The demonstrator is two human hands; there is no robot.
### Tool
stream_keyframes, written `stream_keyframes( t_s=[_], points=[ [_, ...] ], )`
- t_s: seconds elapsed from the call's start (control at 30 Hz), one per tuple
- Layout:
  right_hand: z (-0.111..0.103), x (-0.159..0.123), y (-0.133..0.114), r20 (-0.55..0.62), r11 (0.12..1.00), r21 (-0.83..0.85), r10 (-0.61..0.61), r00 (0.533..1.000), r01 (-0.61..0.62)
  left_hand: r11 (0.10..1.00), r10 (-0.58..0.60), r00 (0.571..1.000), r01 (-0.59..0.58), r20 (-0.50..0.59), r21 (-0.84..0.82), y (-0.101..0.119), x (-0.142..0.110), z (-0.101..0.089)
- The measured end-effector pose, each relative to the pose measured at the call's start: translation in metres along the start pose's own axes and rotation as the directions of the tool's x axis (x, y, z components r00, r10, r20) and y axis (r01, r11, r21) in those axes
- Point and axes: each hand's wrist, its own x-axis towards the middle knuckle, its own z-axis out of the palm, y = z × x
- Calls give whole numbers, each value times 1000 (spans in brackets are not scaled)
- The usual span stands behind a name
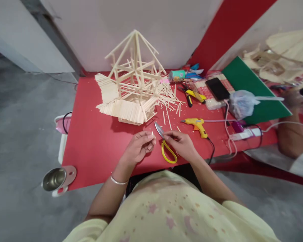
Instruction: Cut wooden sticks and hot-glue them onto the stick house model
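Observation:
My left hand point(140, 145) is pinched shut on a short piece of pale wooden stick point(152, 133), whose tip shows at the fingertips. Beside it my right hand point(181, 144) has its fingers closed at the pivot of yellow-handled scissors point(169, 155), with the blades pointing away from me and the handle loops near the table's front edge. Beyond both hands stands a model house of thin wooden sticks point(131, 111), with an open pointed roof frame and flaring panels of sticks laid side by side. Loose sticks point(168, 97) lie at its right.
A yellow glue gun point(195, 126) with its cord lies right of my hands on the red table point(88, 134). Further right are pliers point(188, 95), a phone point(217, 89), a plastic bag point(243, 103) and a green board point(257, 90). A metal cup point(58, 179) stands at the left corner. Another person's arm point(291, 134) is at right.

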Motion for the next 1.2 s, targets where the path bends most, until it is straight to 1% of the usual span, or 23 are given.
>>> stream_keyframes(
  t_s=[0.07, 0.13, 0.2, 0.27, 0.3, 0.33, 0.37, 0.4, 0.47, 0.53, 0.57, 0.63, 0.7, 0.77, 0.87, 0.93, 1.0, 1.1, 1.13, 1.2],
  points=[
    [-5, -3, -2, -25, 1000, 22, 7, 1000, -7, 994, 7, 1000, -4, -27, 114, -12, 3, 2],
    [-8, -4, -4, -48, 998, 61, -13, 999, 16, 979, 17, 1000, -14, -16, 202, -21, 8, 6],
    [-10, -4, -5, -53, 994, 101, -39, 998, 45, 966, 30, 1000, -30, 5, 255, -25, 14, 11],
    [-14, -6, -4, -50, 993, 82, -77, 996, 81, 959, 35, 999, -37, 11, 281, -27, 19, 15],
    [-16, -9, -2, -51, 994, 26, -102, 993, 104, 957, 35, 999, -36, 10, 287, -28, 20, 17],
    [-19, -12, 1, -51, 990, -66, -125, 991, 122, 957, 37, 999, -36, 4, 289, -29, 22, 19],
    [-21, -17, 4, -40, 974, -188, -138, 990, 128, 956, 39, 999, -36, -6, 290, -30, 22, 20],
    [-22, -22, 8, -15, 939, -323, -132, 991, 121, 956, 43, 999, -36, -16, 290, -31, 23, 22],
    [-20, -34, 13, 65, 822, -562, -68, 996, 93, 956, 54, 998, -41, -37, 290, -34, 24, 24],
    [-13, -43, 16, 117, 697, -713, 12, 993, 76, 953, 65, 996, -46, -53, 301, -38, 25, 27],
    [-9, -47, 17, 123, 649, -758, 43, 992, 66, 949, 73, 996, -50, -61, 310, -40, 26, 28],
    [0, -49, 16, 110, 588, -808, 110, 988, 24, 939, 98, 992, -65, -78, 339, -43, 27, 31],
    [2, -45, 15, 101, 557, -830, 184, 978, -19, 921, 136, 987, -92, -90, 379, -45, 27, 33],
    [-2, -41, 14, 103, 541, -840, 235, 967, -42, 899, 176, 980, -121, -95, 421, -46, 27, 34],
    [-18, -37, 15, 90, 566, -822, 238, 967, -63, 880, 219, 972, -157, -90, 448, -48, 26, 33],
    [-28, -38, 18, 47, 615, -782, 217, 975, -100, 877, 234, 969, -172, -86, 449, -49, 26, 32],
    [-35, -41, 24, -23, 690, -713, 157, 987, -127, 874, 243, 966, -179, -87, 453, -50, 27, 32],
    [-39, -45, 32, -143, 836, -538, 28, 989, -102, 858, 263, 959, -185, -102, 479, -53, 30, 34],
    [-38, -46, 33, -184, 885, -457, 6, 983, -91, 852, 263, 959, -180, -106, 492, -54, 31, 36],
    [-37, -45, 32, -255, 962, -259, 15, 967, -84, 843, 248, 963, -162, -104, 514, -56, 32, 41]
  ],
)
